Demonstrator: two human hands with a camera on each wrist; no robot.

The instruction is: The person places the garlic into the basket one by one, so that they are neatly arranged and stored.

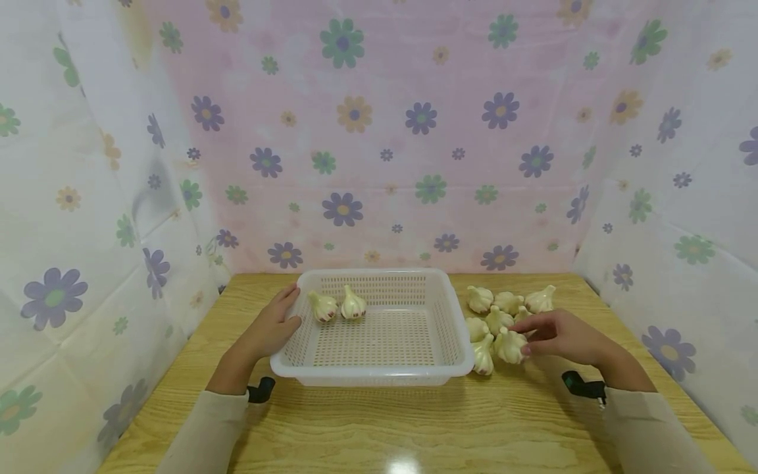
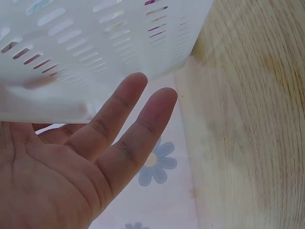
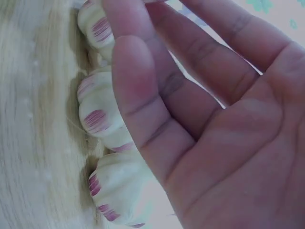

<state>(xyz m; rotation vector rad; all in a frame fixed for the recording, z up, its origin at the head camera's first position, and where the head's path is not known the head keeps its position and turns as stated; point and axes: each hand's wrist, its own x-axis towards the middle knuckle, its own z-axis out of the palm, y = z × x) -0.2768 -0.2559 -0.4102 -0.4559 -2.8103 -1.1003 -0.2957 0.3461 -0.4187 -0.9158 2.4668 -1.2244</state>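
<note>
A white plastic basket (image 1: pixel 379 371) with slotted walls sits on the table, two garlic bulbs (image 1: pixel 353 304) inside at its left. My left hand (image 1: pixel 274 326) holds the basket's left rim, thumb over the edge; in the left wrist view two fingers (image 2: pixel 152 112) extend loosely beside the slotted wall. Right of the basket lies a cluster of garlic bulbs (image 1: pixel 480 299). At its near right side my right hand (image 1: pixel 562 336) has its thumb and fingers apart beside one garlic bulb (image 1: pixel 509 345). The right wrist view shows loosely bent fingers (image 3: pixel 136 71) partly hiding garlic bulbs (image 3: pixel 121 186).
The wooden table (image 1: pixel 403 421) extends in front of the basket. Flower-patterned cloth (image 1: pixel 385 164) stands behind and at both sides. A dark wrist-worn device (image 1: pixel 583 385) shows by the right sleeve, and another (image 1: pixel 260 390) by the left.
</note>
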